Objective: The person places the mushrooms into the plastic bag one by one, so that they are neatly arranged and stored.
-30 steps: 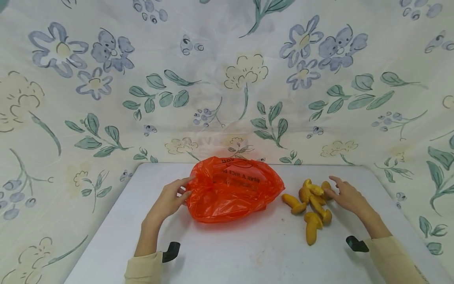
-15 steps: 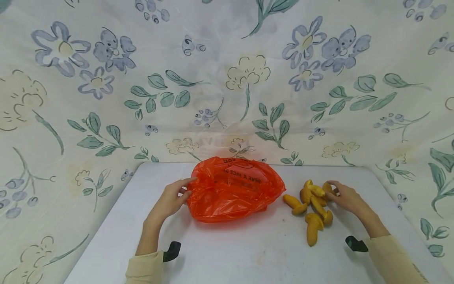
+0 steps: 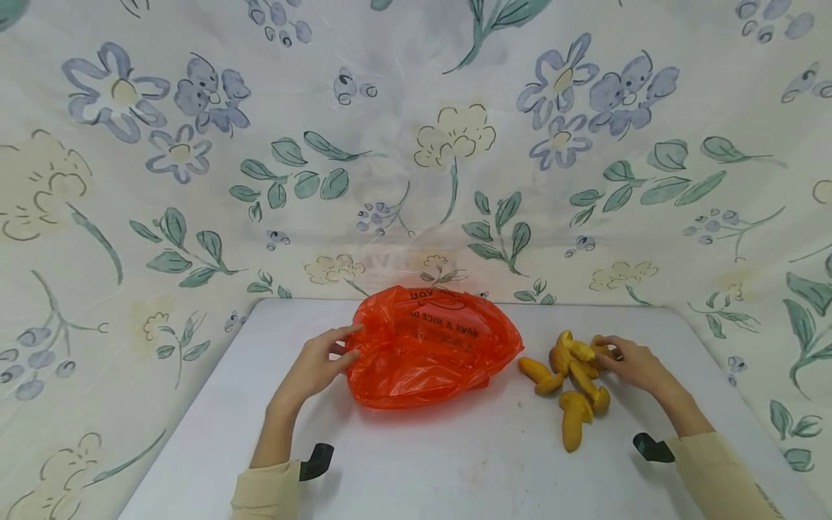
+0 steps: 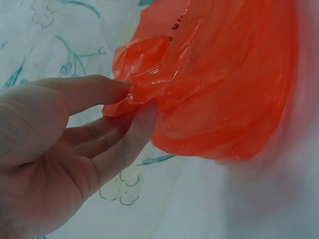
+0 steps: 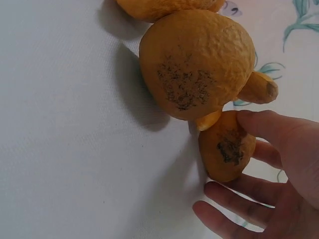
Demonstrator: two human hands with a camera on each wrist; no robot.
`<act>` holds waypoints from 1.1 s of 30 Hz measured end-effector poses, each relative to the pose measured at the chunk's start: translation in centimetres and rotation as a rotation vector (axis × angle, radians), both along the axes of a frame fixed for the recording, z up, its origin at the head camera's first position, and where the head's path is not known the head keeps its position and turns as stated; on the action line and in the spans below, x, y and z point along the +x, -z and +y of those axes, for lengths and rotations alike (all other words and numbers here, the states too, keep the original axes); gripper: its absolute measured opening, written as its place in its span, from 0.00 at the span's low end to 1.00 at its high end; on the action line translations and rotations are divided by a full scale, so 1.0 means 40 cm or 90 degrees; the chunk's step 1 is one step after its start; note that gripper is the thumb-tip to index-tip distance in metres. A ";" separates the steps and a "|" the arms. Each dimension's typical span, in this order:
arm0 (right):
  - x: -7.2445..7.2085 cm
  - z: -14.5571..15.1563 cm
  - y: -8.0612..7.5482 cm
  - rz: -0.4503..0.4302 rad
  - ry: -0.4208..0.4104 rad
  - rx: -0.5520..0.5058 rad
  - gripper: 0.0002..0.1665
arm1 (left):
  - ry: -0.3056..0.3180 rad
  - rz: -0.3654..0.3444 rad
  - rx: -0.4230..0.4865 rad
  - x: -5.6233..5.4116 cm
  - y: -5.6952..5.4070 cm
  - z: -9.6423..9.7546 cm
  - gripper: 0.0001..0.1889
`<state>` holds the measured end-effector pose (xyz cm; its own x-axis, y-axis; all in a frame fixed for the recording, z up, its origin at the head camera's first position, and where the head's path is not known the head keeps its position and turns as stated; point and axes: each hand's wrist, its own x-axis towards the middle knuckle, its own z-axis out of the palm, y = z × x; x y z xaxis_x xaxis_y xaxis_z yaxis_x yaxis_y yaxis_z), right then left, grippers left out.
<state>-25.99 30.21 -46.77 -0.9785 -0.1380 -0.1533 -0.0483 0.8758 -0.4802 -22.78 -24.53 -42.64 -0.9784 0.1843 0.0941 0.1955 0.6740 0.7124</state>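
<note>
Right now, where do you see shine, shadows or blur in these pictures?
Head view: small glints on the red bag; left wrist view: shiny creases on the bag, hazy blur toward the lower right; right wrist view: soft shadows on the white table beside the yellow mushrooms.

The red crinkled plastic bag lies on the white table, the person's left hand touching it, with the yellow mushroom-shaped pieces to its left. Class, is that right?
The side is wrong: the head view shows the yellow mushroom-shaped pieces to the right of the red crinkled plastic bag. The rest stands.
</note>
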 end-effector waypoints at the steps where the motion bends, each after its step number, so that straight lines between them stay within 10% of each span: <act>1: 0.000 0.001 -0.001 -0.001 -0.001 0.002 0.32 | -0.002 -0.001 0.001 0.000 0.000 0.002 0.25; 33: 0.003 0.000 0.006 -0.014 0.010 -0.038 0.31 | -0.034 -0.067 0.122 -0.011 0.015 -0.003 0.31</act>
<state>-25.88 30.22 -46.99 -0.9773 -0.1314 -0.1661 -0.0233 0.8462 -0.5324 -23.22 -24.63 -43.22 -0.9925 0.1204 0.0192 0.0807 0.5312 0.8434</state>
